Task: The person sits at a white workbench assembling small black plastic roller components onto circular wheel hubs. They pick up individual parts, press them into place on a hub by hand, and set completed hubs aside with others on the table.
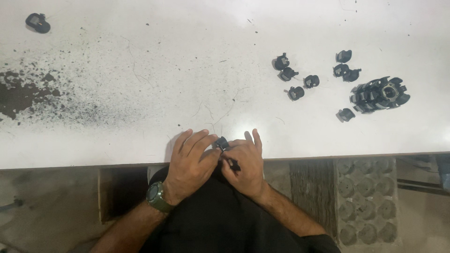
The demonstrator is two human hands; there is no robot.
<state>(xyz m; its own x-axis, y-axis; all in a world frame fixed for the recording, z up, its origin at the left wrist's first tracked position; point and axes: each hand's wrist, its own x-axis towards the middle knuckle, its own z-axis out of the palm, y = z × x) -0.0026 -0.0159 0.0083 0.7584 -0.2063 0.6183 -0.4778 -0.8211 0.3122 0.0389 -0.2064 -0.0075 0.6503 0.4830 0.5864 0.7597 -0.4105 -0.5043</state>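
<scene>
White table (pixel 140 70), hands (pixel 190 164) around black part (pixel 221 143)

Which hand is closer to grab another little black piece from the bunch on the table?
Probably the right hand. The loose black pieces lie on its side of the white table, while the left hand sits farther away. Both hands are busy with a small black part now.

A workshop, by the look of it. The white desk (pixel 140 56) is scuffed and speckled with dark grit and a black stain (pixel 18 96). Small black plastic parts (pixel 296 77) lie scattered beside a larger round finned part (pixel 379 95). Below the desk edge stands a rough wooden post (pixel 311 187) and a moulded grey tray (pixel 368 201).
</scene>
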